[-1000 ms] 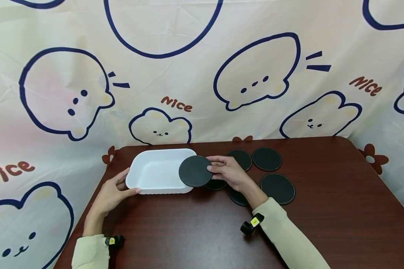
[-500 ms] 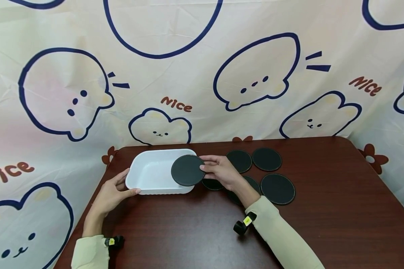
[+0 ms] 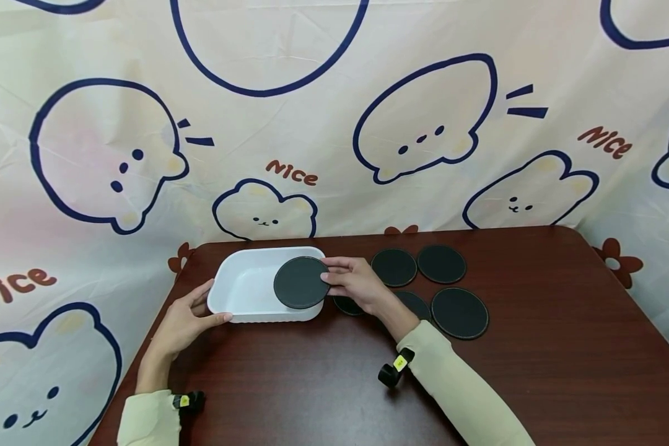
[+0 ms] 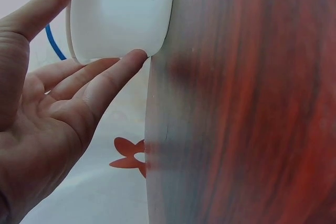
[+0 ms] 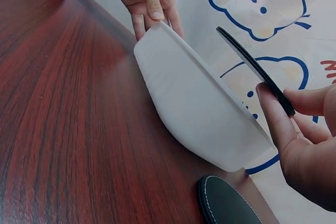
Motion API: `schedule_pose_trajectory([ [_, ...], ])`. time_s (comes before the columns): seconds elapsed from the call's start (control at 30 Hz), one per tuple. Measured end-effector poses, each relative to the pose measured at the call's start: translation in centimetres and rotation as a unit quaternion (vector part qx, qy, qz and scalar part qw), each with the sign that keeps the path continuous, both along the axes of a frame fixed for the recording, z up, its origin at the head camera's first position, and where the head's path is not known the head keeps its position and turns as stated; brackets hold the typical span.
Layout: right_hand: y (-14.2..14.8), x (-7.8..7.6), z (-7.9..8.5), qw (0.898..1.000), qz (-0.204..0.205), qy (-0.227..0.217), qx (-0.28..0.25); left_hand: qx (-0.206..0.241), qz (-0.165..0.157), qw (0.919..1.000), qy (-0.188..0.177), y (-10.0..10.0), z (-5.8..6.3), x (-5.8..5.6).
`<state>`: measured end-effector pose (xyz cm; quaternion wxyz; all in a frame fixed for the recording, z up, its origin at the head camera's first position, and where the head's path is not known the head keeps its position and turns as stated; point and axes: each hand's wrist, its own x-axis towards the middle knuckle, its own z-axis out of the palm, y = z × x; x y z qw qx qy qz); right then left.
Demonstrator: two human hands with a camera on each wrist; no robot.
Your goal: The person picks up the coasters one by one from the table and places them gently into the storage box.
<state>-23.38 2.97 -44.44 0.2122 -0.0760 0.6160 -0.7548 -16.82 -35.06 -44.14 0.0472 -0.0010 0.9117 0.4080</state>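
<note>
Between thumb and fingers, my right hand [image 3: 355, 284] pinches a round black coaster [image 3: 298, 284] by its right edge. The coaster overlaps the right part of a white rectangular tray [image 3: 240, 288] in the head view. From the right wrist view, the held coaster [image 5: 252, 66] appears nearly edge-on, raised above the rim of the tray [image 5: 189, 98]. My left hand [image 3: 183, 325] grips the tray's left end, thumb at the near corner; its fingers [image 4: 113, 77] lie against the outer wall in the left wrist view.
Several more black coasters lie flat on the brown table [image 3: 323, 378], among them a far one [image 3: 441, 264] and a near one [image 3: 459, 313]. One coaster [image 3: 347, 305] is partly hidden under my right hand. A printed cloth [image 3: 334, 136] hangs behind the table.
My right hand has moved left with the coaster, from the tray's right edge to further over the tray. My left hand and the tray have stayed in place.
</note>
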Motion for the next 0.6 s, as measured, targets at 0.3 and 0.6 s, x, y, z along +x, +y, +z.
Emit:
schedule_pose_trajectory([
  [0.3,-1.2,-0.2,0.2,1.0,0.003,-0.002,0.013,0.009,0.002,0.9999,-0.006,-0.2,0.0,0.0],
  [0.6,-2.4,-0.4,0.3,1.0,0.001,-0.009,0.02,0.013,0.0,0.9999,-0.007,-0.1,0.1,0.0],
])
